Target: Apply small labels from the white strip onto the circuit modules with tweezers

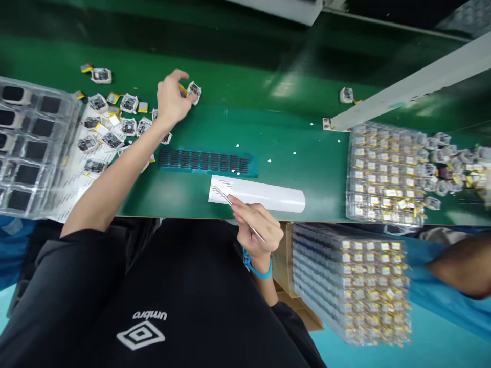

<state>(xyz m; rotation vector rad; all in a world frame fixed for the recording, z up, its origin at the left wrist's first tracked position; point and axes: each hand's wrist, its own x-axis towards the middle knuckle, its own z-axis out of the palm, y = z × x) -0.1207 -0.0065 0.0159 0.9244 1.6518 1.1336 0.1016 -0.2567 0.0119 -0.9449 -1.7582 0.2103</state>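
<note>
Up and left of our right hand point(260, 228), our left hand point(172, 99) pinches a small white-wrapped electronic module point(194, 93), while the right hand closes on slim steel tweezers point(223, 196), their long axis slanting up-left, tips over a white label sheet point(268, 197).

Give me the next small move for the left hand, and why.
Probably bring the white-framed module beside the left hand over toward the right hand: the left fingers are already at it, and the right hand holds tweezers.
</note>
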